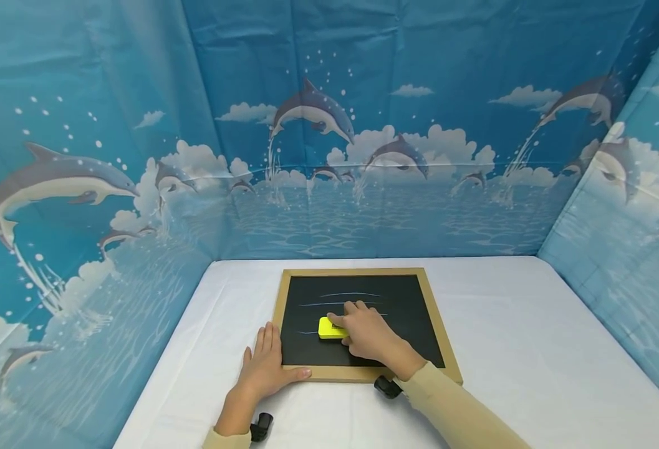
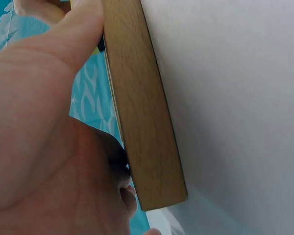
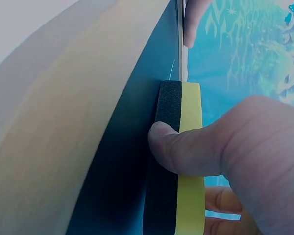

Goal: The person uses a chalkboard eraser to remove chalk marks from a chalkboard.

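Observation:
A small blackboard with a pale wooden frame lies on the white table, with several thin blue lines drawn on it. My right hand grips a yellow-topped eraser, its black felt face against the board. In the right wrist view the thumb presses the eraser's side. At the frame's near left corner rests my left hand, fingers straight along the left edge and thumb over the front edge. The left wrist view shows the frame's side beside the palm.
A white cloth covers the table around the board. Blue curtains printed with dolphins and clouds stand at the back and both sides. A black wrist camera sits at the left wrist, another black device at the right.

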### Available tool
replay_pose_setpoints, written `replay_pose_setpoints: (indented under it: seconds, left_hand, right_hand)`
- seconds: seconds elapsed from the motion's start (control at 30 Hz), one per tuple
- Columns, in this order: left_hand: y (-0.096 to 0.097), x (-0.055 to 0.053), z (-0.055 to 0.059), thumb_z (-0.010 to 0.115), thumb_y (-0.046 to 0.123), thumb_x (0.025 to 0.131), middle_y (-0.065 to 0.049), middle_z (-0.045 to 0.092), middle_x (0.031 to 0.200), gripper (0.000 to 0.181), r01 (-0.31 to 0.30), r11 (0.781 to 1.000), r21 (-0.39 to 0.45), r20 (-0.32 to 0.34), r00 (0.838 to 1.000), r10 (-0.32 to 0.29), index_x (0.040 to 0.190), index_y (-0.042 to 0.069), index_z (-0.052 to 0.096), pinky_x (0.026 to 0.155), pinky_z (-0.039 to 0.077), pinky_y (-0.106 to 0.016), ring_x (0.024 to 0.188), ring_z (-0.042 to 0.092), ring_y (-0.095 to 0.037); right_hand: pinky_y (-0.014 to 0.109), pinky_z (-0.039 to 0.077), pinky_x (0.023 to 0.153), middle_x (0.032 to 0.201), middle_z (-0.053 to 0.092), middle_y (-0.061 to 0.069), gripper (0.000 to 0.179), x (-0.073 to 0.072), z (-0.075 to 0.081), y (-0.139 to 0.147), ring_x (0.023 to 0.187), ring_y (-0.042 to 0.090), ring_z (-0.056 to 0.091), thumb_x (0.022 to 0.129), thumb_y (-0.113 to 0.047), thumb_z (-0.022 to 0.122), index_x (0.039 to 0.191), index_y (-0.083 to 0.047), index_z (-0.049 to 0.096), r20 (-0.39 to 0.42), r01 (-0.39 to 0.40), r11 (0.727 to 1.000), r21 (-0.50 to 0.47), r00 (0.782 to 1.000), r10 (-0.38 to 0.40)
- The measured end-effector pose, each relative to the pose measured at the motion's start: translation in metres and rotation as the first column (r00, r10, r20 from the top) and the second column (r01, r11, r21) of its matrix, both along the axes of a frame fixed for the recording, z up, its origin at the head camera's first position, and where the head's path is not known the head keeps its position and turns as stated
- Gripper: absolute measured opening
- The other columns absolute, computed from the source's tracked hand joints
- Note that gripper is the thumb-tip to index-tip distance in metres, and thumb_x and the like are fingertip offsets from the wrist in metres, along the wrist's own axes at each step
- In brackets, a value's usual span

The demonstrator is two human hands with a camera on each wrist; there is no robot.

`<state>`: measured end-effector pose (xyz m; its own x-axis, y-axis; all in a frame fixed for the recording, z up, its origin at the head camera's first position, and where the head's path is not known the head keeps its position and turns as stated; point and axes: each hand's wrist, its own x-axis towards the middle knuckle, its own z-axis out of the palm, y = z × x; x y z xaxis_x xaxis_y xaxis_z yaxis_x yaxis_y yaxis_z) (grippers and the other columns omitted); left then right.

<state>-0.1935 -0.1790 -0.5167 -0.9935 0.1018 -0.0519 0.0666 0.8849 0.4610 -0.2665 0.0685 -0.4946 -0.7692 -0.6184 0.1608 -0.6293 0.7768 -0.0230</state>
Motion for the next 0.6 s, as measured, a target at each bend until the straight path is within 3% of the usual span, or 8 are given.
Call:
replay_pose_setpoints:
  seconds: [0.23, 0.6]
  left_hand:
    - [-0.002, 0.004, -0.003, 0.069, 0.081, 0.070, -0.026, 0.011, 0.164, 0.135, -0.027, 0.999, -0.047, -0.005, 1.000, 0.027, 0.157, -0.008, 0.018, 0.109, 0.009, -0.076, 0.152, 0.008, -0.042]
    - [0.000, 0.003, -0.002, 0.069, 0.081, 0.070, -0.026, 0.013, 0.164, 0.134, -0.025, 0.999, -0.046, -0.012, 1.000, 0.025, 0.157, -0.008, 0.019, 0.108, 0.007, -0.076, 0.151, 0.009, -0.043]
  right_hand:
    - [0.044, 0.054, 0.082, 0.111, 0.061, 0.008, 0.067, -0.001, -0.003, -0.018, 0.097, 0.024, 0.055, 0.082, -0.026, 0.086, 0.144, -0.025, 0.059, 0.004, -0.052, 0.999, 0.004, 0.999, 0.052]
    - [0.040, 0.055, 0.083, 0.117, 0.063, 0.007, 0.066, -0.005, 0.002, -0.046, 0.097, 0.022, 0.056, 0.082, -0.029, 0.086, 0.142, -0.027, 0.061, -0.020, -0.089, 0.996, 0.029, 0.996, 0.090]
